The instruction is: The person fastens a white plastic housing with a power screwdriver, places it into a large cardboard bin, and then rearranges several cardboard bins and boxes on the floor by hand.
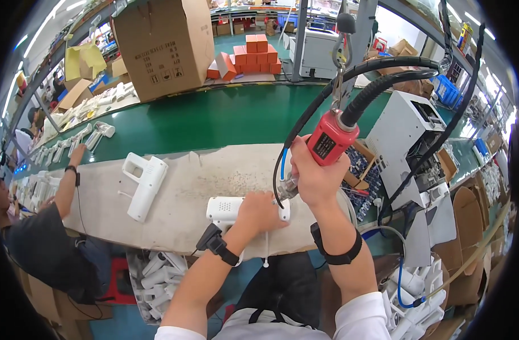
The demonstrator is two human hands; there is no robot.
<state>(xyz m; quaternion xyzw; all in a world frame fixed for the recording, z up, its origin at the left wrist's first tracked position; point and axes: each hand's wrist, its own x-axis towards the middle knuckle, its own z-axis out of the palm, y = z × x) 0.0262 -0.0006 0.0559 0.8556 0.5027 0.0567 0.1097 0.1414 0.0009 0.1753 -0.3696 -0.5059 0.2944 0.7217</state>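
A white gun-shaped plastic housing [222, 208] lies on its side on the cardboard-covered table in front of me. My left hand [256, 213] is closed over its body, pressing it down. My right hand [317, 177] is wrapped round a red power screwdriver [334, 133] that hangs from a hook. Its silver lower end slants down to the right end of the housing, close to my left fingers. Whether the bit sits in a screw I cannot tell. Left of these, a second white gun-shaped housing [147, 190] rests apart from both hands.
A co-worker [50, 238] at the left reaches toward white parts. A big carton [164, 48] and orange boxes [253, 56] stand beyond the green belt [225, 119]. Many screws [368, 190] and a white machine [406, 130] are at the right; black cables [378, 68] loop overhead.
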